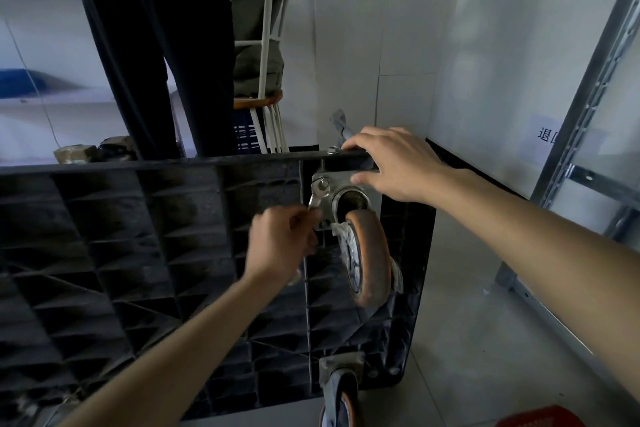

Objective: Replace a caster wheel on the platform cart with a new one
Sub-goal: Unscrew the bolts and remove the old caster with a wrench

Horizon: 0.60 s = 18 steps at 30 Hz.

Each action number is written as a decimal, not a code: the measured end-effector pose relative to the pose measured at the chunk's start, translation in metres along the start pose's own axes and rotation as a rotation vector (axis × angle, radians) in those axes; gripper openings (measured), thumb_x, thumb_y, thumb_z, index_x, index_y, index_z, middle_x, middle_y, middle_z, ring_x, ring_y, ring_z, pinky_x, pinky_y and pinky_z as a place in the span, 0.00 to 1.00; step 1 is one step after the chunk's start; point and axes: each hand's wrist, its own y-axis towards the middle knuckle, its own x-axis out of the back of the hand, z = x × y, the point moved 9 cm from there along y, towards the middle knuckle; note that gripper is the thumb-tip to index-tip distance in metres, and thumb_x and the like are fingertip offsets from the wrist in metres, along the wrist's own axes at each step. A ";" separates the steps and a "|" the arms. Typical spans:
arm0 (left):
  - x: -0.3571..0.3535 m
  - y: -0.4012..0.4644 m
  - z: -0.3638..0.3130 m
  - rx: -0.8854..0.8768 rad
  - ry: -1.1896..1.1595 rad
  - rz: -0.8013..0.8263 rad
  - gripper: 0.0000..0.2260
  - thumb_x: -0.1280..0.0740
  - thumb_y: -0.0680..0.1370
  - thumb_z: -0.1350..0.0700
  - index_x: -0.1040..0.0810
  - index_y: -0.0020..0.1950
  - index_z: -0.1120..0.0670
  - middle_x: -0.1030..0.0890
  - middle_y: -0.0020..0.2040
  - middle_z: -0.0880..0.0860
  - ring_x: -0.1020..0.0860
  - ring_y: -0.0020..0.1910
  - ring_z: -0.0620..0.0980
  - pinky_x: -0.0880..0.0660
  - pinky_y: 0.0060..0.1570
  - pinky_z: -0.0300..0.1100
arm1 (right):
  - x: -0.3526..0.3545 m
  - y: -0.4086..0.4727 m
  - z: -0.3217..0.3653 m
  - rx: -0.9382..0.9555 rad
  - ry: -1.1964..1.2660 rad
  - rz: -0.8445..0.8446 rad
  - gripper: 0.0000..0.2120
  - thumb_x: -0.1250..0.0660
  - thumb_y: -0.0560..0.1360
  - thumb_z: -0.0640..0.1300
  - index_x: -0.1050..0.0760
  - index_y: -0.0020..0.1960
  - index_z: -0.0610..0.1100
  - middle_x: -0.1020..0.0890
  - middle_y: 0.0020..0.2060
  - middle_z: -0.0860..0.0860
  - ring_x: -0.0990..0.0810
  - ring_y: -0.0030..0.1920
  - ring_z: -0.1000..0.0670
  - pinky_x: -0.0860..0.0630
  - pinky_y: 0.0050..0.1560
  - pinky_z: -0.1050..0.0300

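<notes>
Partly blurred left hand (pixel 282 241) gripping wrench (pixel 317 196), lower caster (pixel 341 395) cropped

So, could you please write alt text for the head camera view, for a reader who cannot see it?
The left hand holds a wrench on a bolt of the caster wheel mounting plate, under a black platform cart tipped on its side. The right hand grips the cart's upper edge.

Caster wheel (pixel 367 260) crowds mounting plate (pixel 341 199) from below; wall (pixel 398 45) near behind cart edge (pixel 173 163).
</notes>
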 end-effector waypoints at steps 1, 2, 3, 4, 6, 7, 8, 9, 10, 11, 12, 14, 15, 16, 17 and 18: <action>-0.009 -0.005 -0.002 0.020 -0.030 -0.007 0.18 0.31 0.80 0.51 0.24 0.29 0.51 0.24 0.22 0.41 0.26 0.23 0.35 0.31 0.26 0.33 | 0.000 0.000 -0.001 -0.002 -0.002 0.000 0.26 0.28 0.76 0.55 0.29 0.72 0.53 0.23 0.64 0.54 0.25 0.62 0.45 0.33 0.60 0.53; -0.016 -0.008 -0.004 0.033 -0.048 -0.014 0.20 0.31 0.80 0.51 0.27 0.28 0.50 0.27 0.21 0.40 0.28 0.22 0.36 0.36 0.25 0.32 | 0.000 -0.001 -0.001 -0.001 -0.004 0.000 0.26 0.28 0.76 0.55 0.30 0.72 0.53 0.24 0.64 0.54 0.25 0.62 0.45 0.33 0.61 0.52; -0.021 -0.010 -0.003 0.040 -0.068 -0.024 0.21 0.31 0.80 0.51 0.29 0.27 0.50 0.28 0.20 0.41 0.30 0.22 0.36 0.38 0.25 0.33 | -0.001 -0.001 -0.001 0.001 -0.003 0.004 0.26 0.28 0.76 0.55 0.30 0.72 0.53 0.24 0.64 0.54 0.25 0.62 0.45 0.33 0.62 0.52; -0.022 -0.011 -0.002 0.047 -0.093 -0.032 0.20 0.31 0.80 0.51 0.29 0.28 0.50 0.28 0.21 0.40 0.30 0.22 0.36 0.38 0.26 0.32 | 0.000 -0.002 0.000 0.005 -0.003 0.005 0.26 0.28 0.76 0.55 0.30 0.72 0.52 0.24 0.64 0.54 0.25 0.63 0.45 0.33 0.62 0.52; -0.019 -0.014 0.003 0.033 -0.136 -0.031 0.16 0.31 0.80 0.52 0.22 0.32 0.51 0.21 0.25 0.41 0.24 0.25 0.35 0.30 0.29 0.33 | 0.000 -0.002 0.000 0.012 -0.003 0.000 0.26 0.28 0.76 0.54 0.30 0.72 0.52 0.24 0.64 0.54 0.25 0.63 0.45 0.34 0.62 0.53; -0.015 -0.015 0.006 0.018 -0.133 -0.026 0.14 0.31 0.80 0.52 0.19 0.34 0.52 0.19 0.28 0.43 0.21 0.27 0.37 0.27 0.31 0.34 | 0.000 -0.002 0.000 0.013 -0.002 -0.003 0.26 0.28 0.76 0.55 0.30 0.72 0.52 0.24 0.65 0.54 0.25 0.63 0.46 0.34 0.62 0.53; -0.011 -0.017 0.009 0.006 -0.117 -0.026 0.13 0.31 0.80 0.53 0.18 0.36 0.52 0.18 0.29 0.44 0.20 0.28 0.39 0.26 0.32 0.34 | 0.001 -0.002 0.001 0.012 -0.002 -0.004 0.26 0.28 0.76 0.55 0.30 0.72 0.52 0.24 0.65 0.54 0.25 0.63 0.46 0.34 0.62 0.54; -0.006 -0.019 0.012 -0.003 -0.104 -0.031 0.13 0.31 0.80 0.53 0.17 0.36 0.52 0.18 0.30 0.45 0.19 0.28 0.40 0.27 0.32 0.33 | 0.001 -0.002 0.001 0.011 0.000 -0.005 0.26 0.28 0.76 0.55 0.30 0.72 0.52 0.24 0.65 0.54 0.25 0.63 0.46 0.34 0.62 0.54; -0.001 -0.020 0.016 -0.003 -0.097 -0.030 0.12 0.31 0.80 0.54 0.17 0.36 0.52 0.18 0.30 0.46 0.19 0.28 0.42 0.26 0.32 0.33 | 0.001 -0.002 0.001 0.011 0.000 -0.006 0.26 0.28 0.76 0.55 0.30 0.72 0.52 0.24 0.65 0.54 0.25 0.63 0.46 0.34 0.62 0.54; 0.005 -0.020 0.018 -0.002 -0.103 -0.029 0.12 0.31 0.80 0.54 0.17 0.36 0.52 0.18 0.30 0.47 0.19 0.28 0.43 0.25 0.32 0.36 | 0.001 -0.002 0.001 0.012 -0.002 -0.005 0.26 0.28 0.76 0.55 0.30 0.72 0.52 0.24 0.65 0.54 0.25 0.63 0.46 0.35 0.62 0.54; 0.011 -0.018 0.020 0.000 -0.105 -0.034 0.13 0.31 0.80 0.54 0.17 0.36 0.52 0.18 0.29 0.48 0.19 0.27 0.44 0.23 0.32 0.39 | 0.001 -0.002 0.001 0.013 -0.005 -0.004 0.26 0.28 0.76 0.54 0.30 0.72 0.52 0.24 0.64 0.54 0.25 0.63 0.46 0.35 0.62 0.54; 0.026 -0.010 0.018 -0.040 -0.048 -0.063 0.15 0.31 0.80 0.53 0.19 0.34 0.50 0.19 0.28 0.48 0.20 0.26 0.45 0.23 0.32 0.41 | 0.001 -0.002 0.000 0.011 -0.009 0.001 0.26 0.28 0.76 0.55 0.30 0.72 0.52 0.24 0.64 0.55 0.25 0.63 0.46 0.35 0.61 0.54; 0.032 -0.005 0.013 -0.082 0.007 -0.067 0.16 0.31 0.80 0.52 0.21 0.32 0.50 0.20 0.27 0.48 0.21 0.26 0.45 0.24 0.32 0.42 | 0.001 -0.001 0.000 0.009 -0.007 0.004 0.26 0.28 0.76 0.55 0.30 0.72 0.53 0.24 0.64 0.55 0.26 0.63 0.45 0.36 0.59 0.55; 0.037 0.001 0.006 -0.128 0.066 -0.061 0.16 0.31 0.80 0.51 0.21 0.32 0.51 0.21 0.27 0.48 0.22 0.27 0.46 0.24 0.33 0.45 | 0.001 -0.001 0.000 0.006 -0.006 0.006 0.26 0.29 0.76 0.55 0.30 0.72 0.53 0.24 0.64 0.56 0.26 0.63 0.45 0.36 0.58 0.56; 0.039 0.006 -0.001 -0.173 0.120 -0.048 0.15 0.31 0.80 0.50 0.21 0.33 0.51 0.21 0.27 0.48 0.22 0.28 0.47 0.23 0.34 0.47 | 0.000 -0.001 0.000 0.004 -0.005 0.008 0.25 0.29 0.77 0.55 0.30 0.71 0.53 0.24 0.64 0.56 0.26 0.63 0.45 0.37 0.57 0.56; 0.040 0.010 -0.008 -0.204 0.160 -0.025 0.14 0.31 0.80 0.49 0.20 0.35 0.52 0.21 0.27 0.48 0.22 0.28 0.48 0.23 0.34 0.49 | 0.000 0.000 0.000 0.004 -0.008 0.009 0.25 0.29 0.77 0.55 0.30 0.71 0.53 0.24 0.65 0.56 0.26 0.62 0.45 0.36 0.58 0.55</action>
